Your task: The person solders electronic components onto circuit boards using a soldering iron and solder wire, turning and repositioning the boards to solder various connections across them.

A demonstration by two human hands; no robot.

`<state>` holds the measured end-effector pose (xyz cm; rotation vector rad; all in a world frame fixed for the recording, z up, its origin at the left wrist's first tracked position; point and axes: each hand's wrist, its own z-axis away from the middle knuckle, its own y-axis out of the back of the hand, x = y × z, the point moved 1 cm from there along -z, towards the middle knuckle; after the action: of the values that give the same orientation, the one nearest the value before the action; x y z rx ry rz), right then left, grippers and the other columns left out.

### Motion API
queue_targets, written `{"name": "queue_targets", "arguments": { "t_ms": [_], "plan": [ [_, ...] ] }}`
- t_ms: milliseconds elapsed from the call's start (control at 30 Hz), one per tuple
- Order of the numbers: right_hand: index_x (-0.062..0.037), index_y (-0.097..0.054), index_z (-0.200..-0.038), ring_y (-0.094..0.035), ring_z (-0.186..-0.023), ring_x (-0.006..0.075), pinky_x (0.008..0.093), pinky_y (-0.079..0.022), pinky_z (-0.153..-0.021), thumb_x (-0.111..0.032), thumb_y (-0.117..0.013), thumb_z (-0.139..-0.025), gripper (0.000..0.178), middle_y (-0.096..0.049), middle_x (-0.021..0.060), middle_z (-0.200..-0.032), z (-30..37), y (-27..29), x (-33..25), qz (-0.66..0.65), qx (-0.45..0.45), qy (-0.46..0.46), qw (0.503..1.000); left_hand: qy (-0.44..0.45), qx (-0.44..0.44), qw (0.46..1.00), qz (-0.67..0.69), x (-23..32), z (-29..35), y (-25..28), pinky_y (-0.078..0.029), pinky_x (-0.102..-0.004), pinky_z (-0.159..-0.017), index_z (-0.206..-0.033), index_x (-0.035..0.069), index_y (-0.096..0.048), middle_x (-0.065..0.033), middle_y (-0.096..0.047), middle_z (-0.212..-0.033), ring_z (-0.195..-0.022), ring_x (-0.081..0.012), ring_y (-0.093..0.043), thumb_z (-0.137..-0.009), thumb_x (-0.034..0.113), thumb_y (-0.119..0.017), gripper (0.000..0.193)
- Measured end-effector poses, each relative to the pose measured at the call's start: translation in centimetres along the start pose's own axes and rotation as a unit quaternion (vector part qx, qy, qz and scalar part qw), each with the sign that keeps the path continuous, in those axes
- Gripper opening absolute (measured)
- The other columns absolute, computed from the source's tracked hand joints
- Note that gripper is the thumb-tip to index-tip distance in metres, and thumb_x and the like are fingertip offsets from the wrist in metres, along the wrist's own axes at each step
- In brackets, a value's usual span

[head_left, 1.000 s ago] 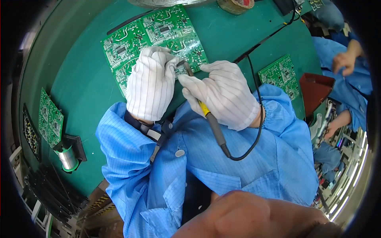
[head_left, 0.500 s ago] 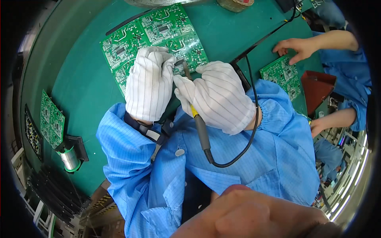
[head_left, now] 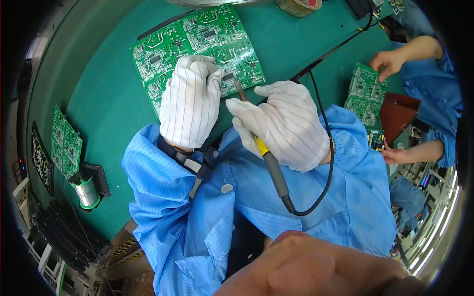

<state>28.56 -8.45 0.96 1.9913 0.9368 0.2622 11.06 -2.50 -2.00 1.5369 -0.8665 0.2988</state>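
Observation:
A green circuit board panel [head_left: 210, 35] with several sections lies on the bench in front of me. My left hand [head_left: 191, 101], in a white striped glove, rests over its near edge with the fingers pinched together; what they hold, if anything, is hidden. Wrapped in the same kind of glove, my right hand [head_left: 284, 123] grips a soldering iron [head_left: 275, 175] with a grey and yellow handle. The iron's metal tip points at the panel's near right part, beside a dark chip [head_left: 228, 77]. Its black cable loops round my right wrist.
A solder wire spool [head_left: 87, 194] stands at the left, next to an upright green board [head_left: 65, 143]. A tape roll [head_left: 298, 6] sits at the back. On the right, a co-worker's hand [head_left: 387, 64] holds another board [head_left: 365, 93] near a reddish-brown bin [head_left: 399, 116].
My right hand and the soldering iron have moved right and slightly toward me, away from my left fingers. The co-worker's board has shifted and tilted, with their hand now gripping its upper edge.

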Motion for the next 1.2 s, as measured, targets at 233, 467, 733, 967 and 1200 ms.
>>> {"name": "queue_targets", "arguments": {
  "t_ms": [233,467,733,967,1200],
  "plan": [
    [-0.0068,-0.071,-0.104,-0.061,-0.065,0.0205,0.0362,-0.053,-0.081,-0.014,-0.078,-0.078,0.028,-0.059,0.0002,-0.067,0.6,0.3,2.1,-0.017,0.008,-0.044,0.999,-0.008,-0.005,1.000,0.005,-0.4,-0.2,-0.3,-0.054,-0.0416,-0.082,-0.094,0.001,-0.066,-0.0146,-0.069,-0.112,-0.097,-0.0336,-0.067,-0.093,0.010,-0.066,0.009],
    [0.0010,-0.070,-0.118,-0.063,-0.076,0.0103,0.0249,-0.048,-0.069,-0.025,-0.056,-0.105,0.032,-0.072,0.0059,-0.090,1.0,2.9,14.4,-0.130,0.193,-0.361,0.903,-0.035,-0.003,0.999,-0.019,-0.1,-0.1,0.4,-0.052,-0.0440,-0.086,-0.098,0.002,-0.061,-0.0134,-0.068,-0.108,-0.099,-0.0340,-0.064,-0.092,0.009,-0.065,0.010],
    [0.0021,-0.058,-0.139,-0.056,-0.082,0.0068,0.0212,-0.046,-0.071,-0.023,-0.057,-0.106,0.041,-0.065,-0.0009,-0.099,0.3,1.6,19.1,-0.133,0.075,-0.320,0.935,0.007,0.003,1.000,-0.016,-0.8,-0.7,-0.6,-0.053,-0.0417,-0.084,-0.096,0.002,-0.064,-0.0123,-0.071,-0.107,-0.097,-0.0321,-0.066,-0.093,0.012,-0.067,0.010],
    [-0.0034,-0.072,-0.111,-0.070,-0.083,0.0254,0.0363,-0.054,-0.080,-0.004,-0.068,-0.087,0.024,-0.075,0.0092,-0.091,1.6,1.9,11.7,-0.337,0.057,-0.190,0.920,0.022,0.013,0.999,-0.019,-0.6,-0.8,-0.4,-0.052,-0.0431,-0.085,-0.093,0.002,-0.064,-0.0132,-0.070,-0.105,-0.096,-0.0335,-0.066,-0.091,0.010,-0.068,0.009],
    [-0.0122,-0.074,-0.105,-0.069,-0.078,0.0213,0.0378,-0.054,-0.092,-0.007,-0.080,-0.079,0.028,-0.074,0.0017,-0.086,1.9,0.9,8.9,-0.151,0.020,-0.067,0.986,0.016,0.009,1.000,-0.023,0.1,-0.8,-0.2,-0.052,-0.0434,-0.084,-0.094,0.002,-0.063,-0.0127,-0.070,-0.106,-0.096,-0.0336,-0.066,-0.092,0.010,-0.068,0.009]
  ]
}}
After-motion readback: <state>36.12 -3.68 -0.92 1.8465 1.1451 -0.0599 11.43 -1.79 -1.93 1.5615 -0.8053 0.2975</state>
